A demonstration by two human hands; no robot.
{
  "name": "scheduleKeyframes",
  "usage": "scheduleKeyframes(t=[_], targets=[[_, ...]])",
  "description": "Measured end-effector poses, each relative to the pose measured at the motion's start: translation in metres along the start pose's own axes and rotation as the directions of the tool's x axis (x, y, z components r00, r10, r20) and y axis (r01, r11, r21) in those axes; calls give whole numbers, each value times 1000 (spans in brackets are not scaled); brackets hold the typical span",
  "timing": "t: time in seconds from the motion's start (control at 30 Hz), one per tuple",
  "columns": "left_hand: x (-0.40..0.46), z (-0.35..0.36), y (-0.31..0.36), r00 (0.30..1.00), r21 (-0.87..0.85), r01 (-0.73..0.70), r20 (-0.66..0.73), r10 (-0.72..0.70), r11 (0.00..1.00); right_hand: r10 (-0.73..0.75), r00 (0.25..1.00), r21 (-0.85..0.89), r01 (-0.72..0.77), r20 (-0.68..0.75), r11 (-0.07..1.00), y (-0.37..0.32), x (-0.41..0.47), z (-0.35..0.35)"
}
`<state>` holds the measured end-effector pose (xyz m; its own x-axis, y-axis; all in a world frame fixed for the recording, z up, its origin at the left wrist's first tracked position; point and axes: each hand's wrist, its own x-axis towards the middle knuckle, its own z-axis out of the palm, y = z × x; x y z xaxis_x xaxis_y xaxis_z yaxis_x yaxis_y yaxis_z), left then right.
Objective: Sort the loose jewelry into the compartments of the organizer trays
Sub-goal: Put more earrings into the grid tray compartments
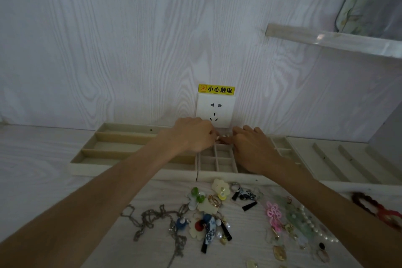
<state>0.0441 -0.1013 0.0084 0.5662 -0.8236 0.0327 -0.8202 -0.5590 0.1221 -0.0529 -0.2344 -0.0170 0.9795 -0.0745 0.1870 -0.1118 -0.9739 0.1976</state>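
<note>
Both hands are meeting over the far row of the middle organizer tray (219, 162), the one cut into small square compartments. The left hand (193, 135) and the right hand (253, 148) are curling their fingers toward each other, and between the fingertips a small pale piece of jewelry (224, 137) is showing; the piece is too small to name, and I cannot tell which hand is really gripping it.

The tray is sitting at the back of the tabletop (32, 159), close to the wall. Just left of it a cream tray with long slots (113, 148) is lying, and on the right a third tray (339, 159) with slanted dividers is stretching away.

Nearer the person, the loose jewelry is spreading across the tabletop: a grey chain necklace (150, 220) on the left, a green bead earring (196, 194), a pale flower-shaped piece (220, 187), blue-and-white pendants with black bars (210, 230), a pink knot ornament (273, 215), and a pearl strand (313, 226). A dark red chain link piece (378, 209) is lying at the right edge.

The forearms are crossing above this pile and covering parts of the trays. On the wall behind, a white power socket (215, 111) is sitting under a yellow warning label (216, 89).
</note>
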Motion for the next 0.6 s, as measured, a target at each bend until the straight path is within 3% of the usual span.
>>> scheduleKeyframes(t=[0.07,0.13,0.2,0.27,0.4,0.6], targets=[[1,0,0,1000,36,-1,-23,2,999,52,998,167,-58,40,984,2,3,-1],[3,1,1,1000,89,6,-5,-6,996,114,991,410,-134,73,902,7,5,-2],[5,2,2,1000,110,14,2,-15,994,167,983,539,-182,78,822,12,4,-4],[7,1,3,1000,108,7,-8,-6,994,181,983,490,-171,26,855,15,2,-9],[11,-2,5,1000,104,-1,-16,2,995,79,995,170,-69,-53,983,12,4,-15],[15,-2,7,999,136,42,3,-43,990,30,998,4,-30,-56,1000,7,7,-17]])
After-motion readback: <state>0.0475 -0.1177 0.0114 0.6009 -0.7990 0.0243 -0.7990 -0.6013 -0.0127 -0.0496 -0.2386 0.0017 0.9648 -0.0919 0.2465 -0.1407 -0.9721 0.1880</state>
